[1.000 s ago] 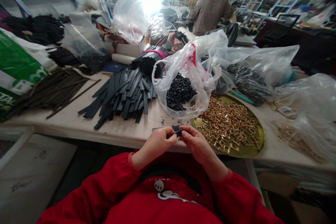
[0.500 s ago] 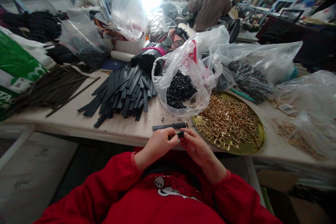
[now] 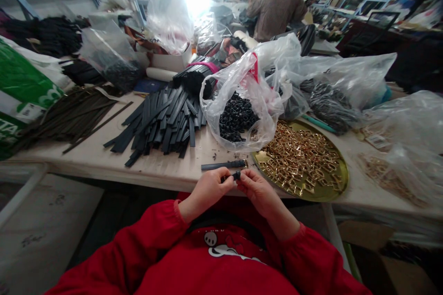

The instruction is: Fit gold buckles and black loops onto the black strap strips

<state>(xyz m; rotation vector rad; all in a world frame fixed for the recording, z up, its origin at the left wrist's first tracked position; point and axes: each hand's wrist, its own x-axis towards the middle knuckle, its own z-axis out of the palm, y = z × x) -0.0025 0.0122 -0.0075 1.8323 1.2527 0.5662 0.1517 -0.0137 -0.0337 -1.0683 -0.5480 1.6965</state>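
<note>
At the table's front edge, my left hand [image 3: 209, 189] is closed in a pinch on a short black strap [image 3: 236, 175]. The fingers of my right hand [image 3: 258, 190] press together at the strap's right end, and their grip hides part of it. Just beyond my hands lies another black strap [image 3: 221, 166], flat, with black loops around its right part and a gold buckle at the end. Black loops [image 3: 237, 120] fill an open clear plastic bag [image 3: 212, 122]. Several gold buckles [image 3: 301, 156] lie heaped on a round gold tray [image 3: 342, 186].
A fanned pile of black straps [image 3: 162, 122] lies left of the bag, with brown strips [image 3: 76, 110] farther left. More plastic bags [image 3: 411, 124] crowd the right side. A green-and-white sack [image 3: 24, 78] stands far left. Another person [image 3: 278, 9] is beyond the table.
Both hands stay close together at the table edge. The right fingers have shifted slightly on the strap's end, showing a little more of the black piece. The person behind has turned and straightened slightly.
</note>
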